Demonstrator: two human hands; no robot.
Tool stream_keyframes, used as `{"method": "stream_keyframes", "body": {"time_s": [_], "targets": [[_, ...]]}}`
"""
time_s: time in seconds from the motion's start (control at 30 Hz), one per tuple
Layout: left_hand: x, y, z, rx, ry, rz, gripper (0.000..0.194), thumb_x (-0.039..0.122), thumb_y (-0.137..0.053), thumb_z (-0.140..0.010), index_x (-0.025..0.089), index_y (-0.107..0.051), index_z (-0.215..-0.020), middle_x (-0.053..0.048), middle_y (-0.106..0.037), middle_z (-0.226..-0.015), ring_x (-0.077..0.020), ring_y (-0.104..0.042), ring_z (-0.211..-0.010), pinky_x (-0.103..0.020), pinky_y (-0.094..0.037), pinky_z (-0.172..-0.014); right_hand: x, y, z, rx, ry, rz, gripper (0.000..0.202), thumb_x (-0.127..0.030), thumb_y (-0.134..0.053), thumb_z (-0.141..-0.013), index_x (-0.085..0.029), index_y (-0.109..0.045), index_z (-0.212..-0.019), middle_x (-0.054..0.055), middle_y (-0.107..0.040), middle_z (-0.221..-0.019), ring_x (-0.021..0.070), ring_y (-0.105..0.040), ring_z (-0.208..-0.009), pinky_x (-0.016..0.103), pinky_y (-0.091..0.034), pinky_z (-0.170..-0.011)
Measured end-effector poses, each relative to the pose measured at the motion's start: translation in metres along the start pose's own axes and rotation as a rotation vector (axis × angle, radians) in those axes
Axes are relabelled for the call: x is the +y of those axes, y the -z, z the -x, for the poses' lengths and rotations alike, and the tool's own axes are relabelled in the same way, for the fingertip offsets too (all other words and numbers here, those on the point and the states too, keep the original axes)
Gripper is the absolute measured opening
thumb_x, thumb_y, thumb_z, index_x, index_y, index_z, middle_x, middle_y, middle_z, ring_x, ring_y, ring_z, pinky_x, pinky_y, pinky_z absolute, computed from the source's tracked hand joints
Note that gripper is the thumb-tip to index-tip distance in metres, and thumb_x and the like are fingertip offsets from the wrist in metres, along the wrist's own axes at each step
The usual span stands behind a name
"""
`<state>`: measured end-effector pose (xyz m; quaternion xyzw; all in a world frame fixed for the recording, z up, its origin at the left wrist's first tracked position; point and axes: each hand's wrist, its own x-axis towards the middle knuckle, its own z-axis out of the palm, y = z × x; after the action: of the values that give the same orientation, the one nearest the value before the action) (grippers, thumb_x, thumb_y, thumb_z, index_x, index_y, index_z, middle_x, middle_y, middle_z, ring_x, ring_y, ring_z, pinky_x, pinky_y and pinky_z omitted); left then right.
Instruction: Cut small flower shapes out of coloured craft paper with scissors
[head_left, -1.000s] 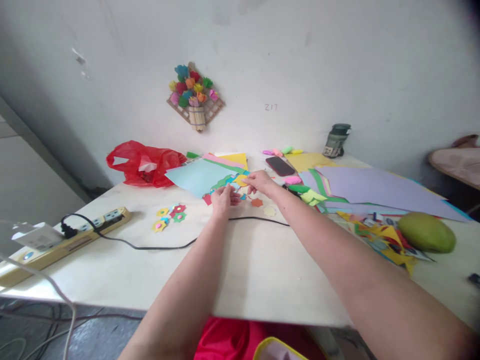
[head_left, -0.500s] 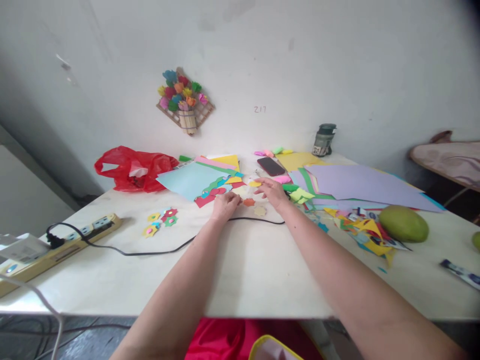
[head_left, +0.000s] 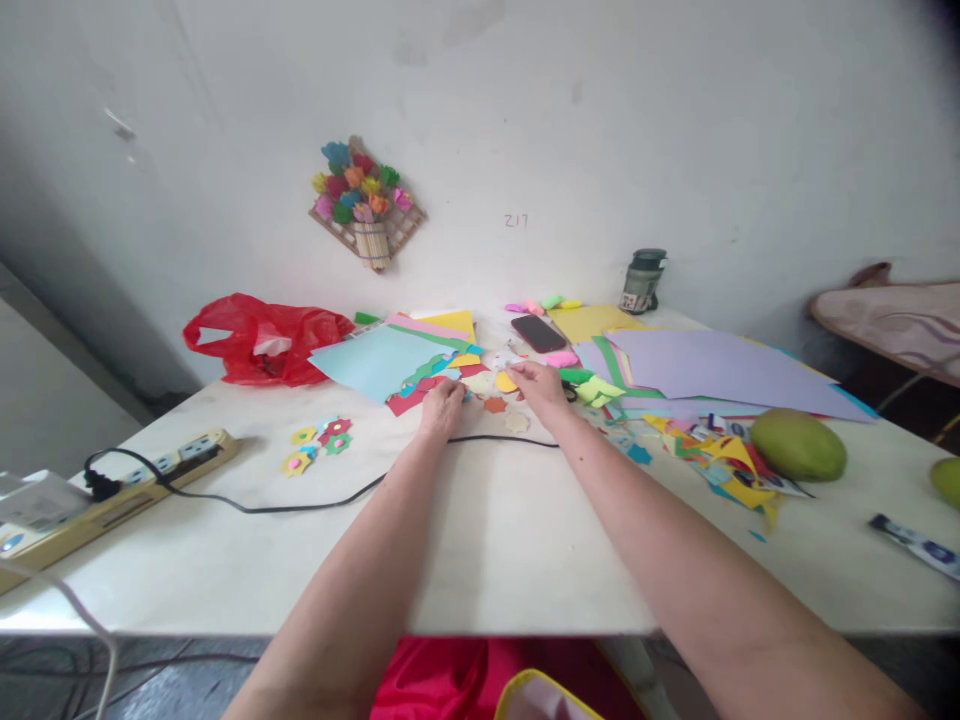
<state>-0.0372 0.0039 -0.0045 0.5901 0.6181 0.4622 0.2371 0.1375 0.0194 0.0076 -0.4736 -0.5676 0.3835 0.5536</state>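
My right hand [head_left: 534, 388] is closed at the fingertips on a small yellow paper piece [head_left: 506, 382] above the middle of the table. My left hand [head_left: 444, 402] rests with bent fingers at the red paper scraps [head_left: 407, 402]; a bit of blue shows by its fingertips, and what it grips is too small to name. Between the hands lie an orange paper flower [head_left: 495, 405] and a cream paper flower [head_left: 516, 422]. Several small coloured paper flowers [head_left: 336, 444] sit to the left.
A black cord [head_left: 315, 508] runs from a power strip [head_left: 120, 500] across the table. Behind are a red plastic bag [head_left: 300, 340], light blue paper [head_left: 367, 362] and a phone [head_left: 538, 333]. Purple paper [head_left: 720, 365], scraps [head_left: 742, 480] and a green fruit [head_left: 799, 445] lie right.
My left hand has moved slightly left, onto the red scraps. My right hand has come slightly nearer and lower with the yellow piece. The view has shifted a little.
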Motion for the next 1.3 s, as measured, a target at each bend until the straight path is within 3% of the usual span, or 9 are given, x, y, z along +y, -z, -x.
{"method": "stream_keyframes", "body": {"time_s": [0.17,0.3,0.37,0.5,0.63,0.77,1.0,1.13,1.3], "targets": [[-0.001,-0.001,-0.001,0.024,-0.019,-0.06,0.021,0.034,-0.048,-0.078,0.019,-0.062,-0.071,-0.005,-0.067,-0.077,-0.0206,-0.06,-0.079,-0.03,-0.044,-0.073,-0.002,-0.002,0.0,0.059,-0.059,-0.035,0.02,-0.014,-0.061,-0.073,-0.016,-0.064,-0.093,0.005,-0.071,-0.08,0.0103,-0.061,-0.051,0.019,-0.042,-0.04],[-0.001,-0.002,0.0,0.031,-0.078,0.023,0.023,0.038,-0.051,-0.079,0.018,-0.062,-0.077,-0.007,-0.069,-0.08,-0.019,-0.062,-0.077,-0.029,-0.046,-0.069,-0.007,-0.004,0.003,-0.017,-0.081,-0.048,0.011,-0.02,-0.063,-0.074,-0.016,-0.062,-0.084,0.003,-0.069,-0.071,0.0079,-0.055,-0.039,0.019,-0.038,-0.036],[0.001,-0.002,0.002,-0.031,-0.089,0.122,0.029,0.044,-0.053,-0.078,0.016,-0.062,-0.083,-0.008,-0.069,-0.081,-0.0179,-0.062,-0.071,-0.027,-0.046,-0.06,-0.008,-0.006,0.006,-0.058,-0.08,-0.046,0.012,-0.026,-0.067,-0.071,-0.016,-0.061,-0.077,0.001,-0.067,-0.066,0.0075,-0.051,-0.035,0.019,-0.037,-0.035],[0.011,-0.001,0.01,-0.261,-0.029,0.272,0.043,0.047,-0.064,-0.07,0.014,-0.062,-0.096,-0.009,-0.069,-0.081,-0.0158,-0.061,-0.063,-0.024,-0.043,-0.048,-0.011,-0.01,0.012,-0.091,-0.069,-0.065,0.019,-0.031,-0.069,-0.068,-0.016,-0.06,-0.074,-0.002,-0.063,-0.059,0.0066,-0.046,-0.032,0.02,-0.038,-0.034],[0.017,0.001,0.014,-0.366,0.025,0.321,0.038,0.041,-0.074,-0.059,0.014,-0.063,-0.082,-0.004,-0.067,-0.071,-0.0111,-0.054,-0.054,-0.022,-0.038,-0.047,-0.013,-0.013,0.014,-0.117,-0.052,-0.074,0.017,-0.029,-0.069,-0.068,-0.017,-0.058,-0.071,-0.005,-0.06,-0.056,0.005,-0.043,-0.031,0.019,-0.039,-0.035],[0.016,0.001,0.013,-0.337,0.015,0.342,0.035,0.044,-0.074,-0.058,0.014,-0.063,-0.072,-0.002,-0.065,-0.064,-0.0087,-0.048,-0.049,-0.022,-0.035,-0.046,-0.013,-0.015,0.013,-0.119,-0.069,-0.034,0.01,-0.025,-0.065,-0.071,-0.017,-0.058,-0.071,-0.005,-0.059,-0.056,0.0049,-0.044,-0.031,0.018,-0.036,-0.033],[0.013,-0.001,0.012,-0.262,-0.006,0.391,0.037,0.048,-0.075,-0.057,0.014,-0.064,-0.066,-0.003,-0.064,-0.057,-0.0101,-0.051,-0.05,-0.022,-0.038,-0.049,-0.015,-0.017,0.016,-0.151,-0.064,0.016,0.005,-0.022,-0.062,-0.075,-0.018,-0.059,-0.075,-0.006,-0.057,-0.056,0.0058,-0.044,-0.031,0.019,-0.035,-0.034],[0.012,0.0,0.012,-0.264,0.024,0.483,0.037,0.047,-0.075,-0.057,0.014,-0.063,-0.069,-0.003,-0.067,-0.06,-0.0097,-0.051,-0.048,-0.023,-0.041,-0.051,-0.016,-0.013,0.017,-0.152,-0.042,0.026,0.014,-0.029,-0.054,-0.083,-0.017,-0.059,-0.079,-0.006,-0.053,-0.053,0.0073,-0.046,-0.031,0.019,-0.034,-0.034],[0.011,0.001,0.013,-0.276,0.034,0.522,0.04,0.05,-0.076,-0.057,0.015,-0.06,-0.07,-0.004,-0.068,-0.062,-0.0105,-0.054,-0.048,-0.024,-0.043,-0.052,-0.015,-0.005,0.015,-0.133,-0.1,-0.028,0.021,-0.03,-0.049,-0.088,-0.015,-0.061,-0.08,-0.002,-0.059,-0.061,0.0057,-0.048,-0.033,0.018,-0.035,-0.036]]}}
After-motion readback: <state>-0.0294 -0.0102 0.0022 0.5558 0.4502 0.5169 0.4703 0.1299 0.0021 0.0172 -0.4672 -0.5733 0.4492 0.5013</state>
